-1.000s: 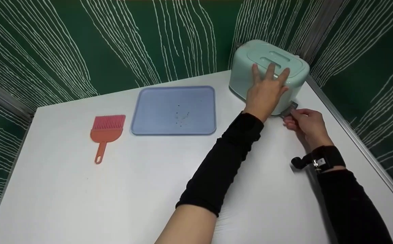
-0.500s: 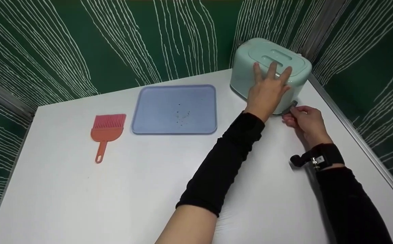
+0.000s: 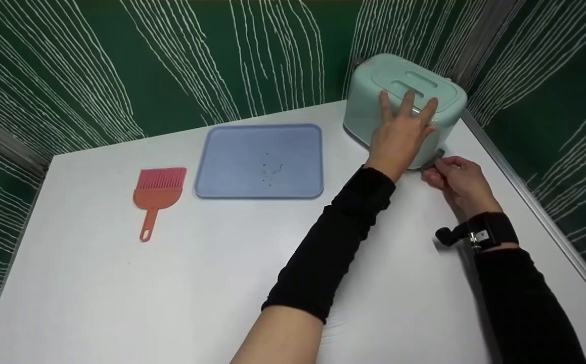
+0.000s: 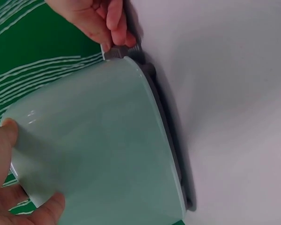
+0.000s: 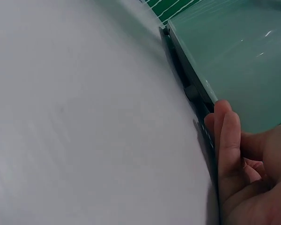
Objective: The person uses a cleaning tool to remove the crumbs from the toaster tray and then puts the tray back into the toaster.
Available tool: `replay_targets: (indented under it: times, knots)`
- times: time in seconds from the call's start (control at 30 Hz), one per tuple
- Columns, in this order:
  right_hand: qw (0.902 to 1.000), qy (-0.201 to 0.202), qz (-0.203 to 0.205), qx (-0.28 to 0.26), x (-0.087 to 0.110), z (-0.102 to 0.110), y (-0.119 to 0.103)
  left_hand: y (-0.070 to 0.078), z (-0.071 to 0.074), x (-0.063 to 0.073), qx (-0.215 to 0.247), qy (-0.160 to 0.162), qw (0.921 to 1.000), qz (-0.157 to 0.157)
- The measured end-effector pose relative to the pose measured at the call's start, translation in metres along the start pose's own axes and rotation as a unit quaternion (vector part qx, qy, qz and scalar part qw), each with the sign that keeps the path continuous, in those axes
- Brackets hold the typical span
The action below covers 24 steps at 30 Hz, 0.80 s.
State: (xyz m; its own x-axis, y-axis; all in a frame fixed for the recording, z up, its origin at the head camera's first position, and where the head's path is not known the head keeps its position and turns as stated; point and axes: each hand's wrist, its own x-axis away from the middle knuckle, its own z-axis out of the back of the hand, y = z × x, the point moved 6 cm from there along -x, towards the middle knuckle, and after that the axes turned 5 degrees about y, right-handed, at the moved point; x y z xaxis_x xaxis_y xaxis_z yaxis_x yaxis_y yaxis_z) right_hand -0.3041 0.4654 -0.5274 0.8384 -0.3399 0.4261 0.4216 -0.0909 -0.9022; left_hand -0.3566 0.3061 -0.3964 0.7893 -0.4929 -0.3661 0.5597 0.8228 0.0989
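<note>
A mint-green toaster (image 3: 361, 111) with a lid on top stands upright in the table's back right corner. My left hand (image 3: 398, 136) lies over its upper edge, fingers spread and touching the lid and side. Low at the toaster's near end, a dark grey ribbed tab (image 4: 116, 52), apparently the crumb tray's, sticks out just above the table. My right hand (image 3: 462, 182) pinches this tab between thumb and fingers. From the right wrist view, the fingers (image 5: 229, 136) lie close to the toaster's base, hiding most of the tab.
Left of the toaster lies a blue-grey tray (image 3: 232, 151) with small dark crumbs on it. Farther left are an orange dustpan (image 3: 157, 198) and a pink-bristled brush (image 3: 162, 178), fitted together. Green walls with white streaks border the white table (image 3: 196, 283) at the back and right.
The view has shifted slightly, so things sit a little higher in it. Both hands keep their places on the toaster and the tab, with no clear movement.
</note>
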Motion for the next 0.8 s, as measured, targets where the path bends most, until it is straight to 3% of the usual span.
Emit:
replay_targets:
  times: [0.3, 0.8]
  knots:
    - [0.9970, -0.012, -0.060, -0.046, 0.005, -0.004, -0.001, -0.002, -0.001, 0.000, -0.006, -0.004, 1.0000, -0.002]
    - [0.9969, 0.007, -0.036, -0.070, 0.003, -0.010, -0.003, -0.002, -0.004, -0.001, 0.005, -0.009, 0.9999, -0.003]
